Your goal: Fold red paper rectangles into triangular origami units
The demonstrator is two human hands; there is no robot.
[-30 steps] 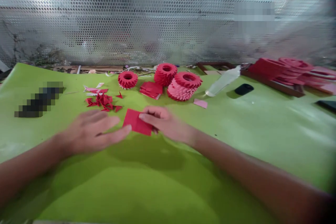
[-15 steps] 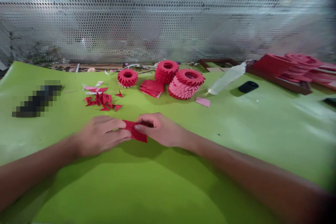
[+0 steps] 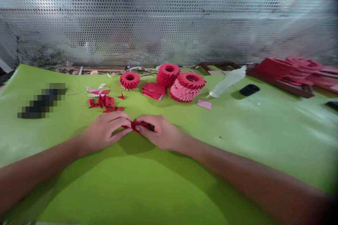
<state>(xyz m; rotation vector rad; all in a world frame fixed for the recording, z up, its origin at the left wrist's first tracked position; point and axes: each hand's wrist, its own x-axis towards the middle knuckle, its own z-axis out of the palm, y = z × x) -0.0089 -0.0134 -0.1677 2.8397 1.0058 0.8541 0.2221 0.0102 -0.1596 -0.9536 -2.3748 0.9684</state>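
Observation:
Between my two hands is a small piece of red paper [image 3: 133, 126], folded lengthwise into a narrow strip. My left hand [image 3: 107, 130] pinches its left end between thumb and fingers. On the other end, my right hand [image 3: 158, 132] grips with its thumb in front and fingers behind, covering much of the paper. Just beyond my left hand lies a pile of folded red paper pieces [image 3: 105, 102], with pink and white ones [image 3: 97, 91] behind it. A stack of flat red paper sheets [image 3: 153, 90] rests farther back.
Behind stand a small red paper ring [image 3: 129, 81], a taller red ring [image 3: 168, 74] and a pink-and-red one [image 3: 188, 87]. To the right are a pink paper slip [image 3: 204, 104], a translucent bottle [image 3: 227, 81], a black cylinder [image 3: 249, 90] and a brown tray [image 3: 283, 85] with red pieces.
The red paper was a flat rectangle between my hands and is now folded over into a narrow strip. My left hand has moved slightly right, its fingers more curled.

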